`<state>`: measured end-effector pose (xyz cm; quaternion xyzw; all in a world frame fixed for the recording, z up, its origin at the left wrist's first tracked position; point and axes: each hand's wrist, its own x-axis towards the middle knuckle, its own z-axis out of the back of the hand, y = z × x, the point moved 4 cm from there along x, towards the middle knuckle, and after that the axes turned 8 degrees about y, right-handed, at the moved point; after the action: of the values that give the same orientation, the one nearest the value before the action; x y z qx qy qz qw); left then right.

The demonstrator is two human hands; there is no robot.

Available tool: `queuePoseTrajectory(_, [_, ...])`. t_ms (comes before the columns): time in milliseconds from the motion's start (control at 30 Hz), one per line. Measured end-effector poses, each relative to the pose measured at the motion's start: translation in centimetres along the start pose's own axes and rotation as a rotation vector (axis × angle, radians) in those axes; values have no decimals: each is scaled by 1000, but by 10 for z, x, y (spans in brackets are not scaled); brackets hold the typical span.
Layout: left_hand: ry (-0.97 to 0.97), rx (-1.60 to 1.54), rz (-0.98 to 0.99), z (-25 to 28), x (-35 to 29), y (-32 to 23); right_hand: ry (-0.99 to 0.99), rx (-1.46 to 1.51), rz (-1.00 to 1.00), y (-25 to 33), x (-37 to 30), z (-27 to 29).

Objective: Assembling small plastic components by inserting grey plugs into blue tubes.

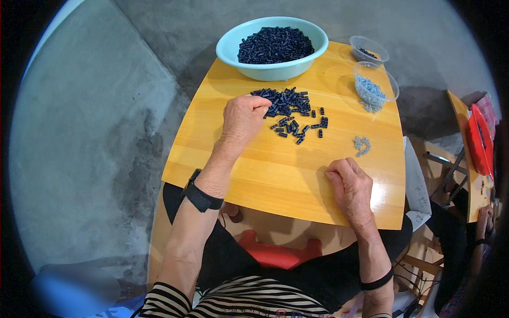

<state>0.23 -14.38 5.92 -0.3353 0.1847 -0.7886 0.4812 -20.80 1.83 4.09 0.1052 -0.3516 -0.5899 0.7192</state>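
My left hand (243, 121) is closed with its fingertips pinched at the left edge of a pile of small black plastic pieces (289, 100). Whether a piece is between those fingers is hidden. My right hand (351, 188) is curled over the near right part of the table, thumb against the fingers; anything in it is too small or covered to make out. Several loose black pieces (291, 127) lie spread just in front of the pile. Farther up from my right hand sits a little heap of clear small parts (362, 145).
A pale turquoise basin (228, 53) full of black pieces stands at the back of the yellow wooden table (238, 180). Two clear plastic bowls (392, 87) sit at the far right, one with bluish clear parts. At right, another person's hand (485, 216) rests by a second table with a red basin (479, 140).
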Motion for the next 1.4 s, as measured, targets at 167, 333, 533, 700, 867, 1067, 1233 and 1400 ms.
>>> queuePoseTrajectory(167, [65,69,-30,2,-10,2,22,-37,16,0,0,-1])
queuePoseTrajectory(333, [147,96,-14,-7,-17,-1,27,-37,2,-1,-2,-3])
queuePoseTrajectory(533, [148,96,-88,-13,-24,-10,17,-67,4,2,-2,-2])
queuePoseTrajectory(700, [141,100,-135,-14,-30,-16,32,-95,28,2,-3,-3])
queuePoseTrajectory(867, [174,145,-189,-21,-32,-24,23,-113,45,2,-3,-3])
queuePoseTrajectory(1067, [192,206,-235,-30,-37,-26,13,-111,64,3,-4,-2])
queuePoseTrajectory(1233, [161,99,-217,-26,-42,-28,-19,-79,86,2,-5,-3])
queuePoseTrajectory(1400, [336,-396,53,-22,-61,-26,-9,-71,62,1,-4,-3])
